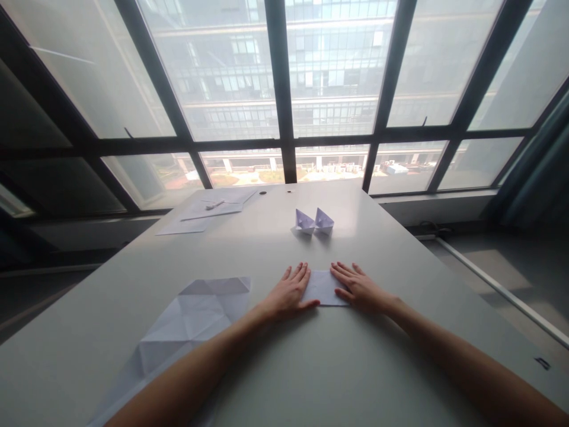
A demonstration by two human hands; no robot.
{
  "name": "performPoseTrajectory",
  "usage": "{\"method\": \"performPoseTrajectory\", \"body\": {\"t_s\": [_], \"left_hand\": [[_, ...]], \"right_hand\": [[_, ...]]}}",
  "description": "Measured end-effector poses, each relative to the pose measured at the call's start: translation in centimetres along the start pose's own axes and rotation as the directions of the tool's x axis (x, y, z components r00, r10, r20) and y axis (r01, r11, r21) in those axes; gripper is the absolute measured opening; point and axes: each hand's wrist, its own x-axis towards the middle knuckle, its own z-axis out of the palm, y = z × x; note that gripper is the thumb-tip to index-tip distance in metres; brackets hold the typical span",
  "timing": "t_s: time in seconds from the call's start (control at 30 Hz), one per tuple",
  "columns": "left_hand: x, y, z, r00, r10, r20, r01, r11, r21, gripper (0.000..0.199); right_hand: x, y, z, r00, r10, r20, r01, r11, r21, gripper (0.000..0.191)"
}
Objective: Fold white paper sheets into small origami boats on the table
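A folded piece of white paper [326, 289] lies flat on the white table [351, 373] in front of me. My left hand [291, 292] rests on its left edge, fingers stretched out and thumb along the near side. On the right edge lies my right hand [358, 287], palm down with its fingers spread. Each hand covers part of the paper. Just beyond them stand two small folded paper boats [304, 222], side by side. Partly under my left forearm is a larger creased sheet of paper [191, 317].
Several white sheets [189, 216] lie at the table's far left, with a small white object [215, 205] on top that I cannot make out. A dark round hole [262, 193] is near the far edge. Large framed windows [333, 65] rise behind the table.
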Motion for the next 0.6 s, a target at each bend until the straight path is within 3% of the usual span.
{"method": "performPoseTrajectory", "body": {"t_s": [0.33, 0.6], "left_hand": [[-0.3, 0.3, -1.2, 0.995, 0.097, -0.016, -0.099, 0.988, -0.116, 0.083], [-0.3, 0.2, -1.0, 0.994, 0.101, -0.029, -0.104, 0.985, -0.141, 0.078]], "right_hand": [[0.0, 0.0, 0.0, 1.000, 0.000, -0.003, 0.000, 1.000, 0.000, 0.070], [-0.1, -0.1, -0.1, 1.000, -0.001, -0.006, 0.001, 1.000, 0.005, 0.070]]}}
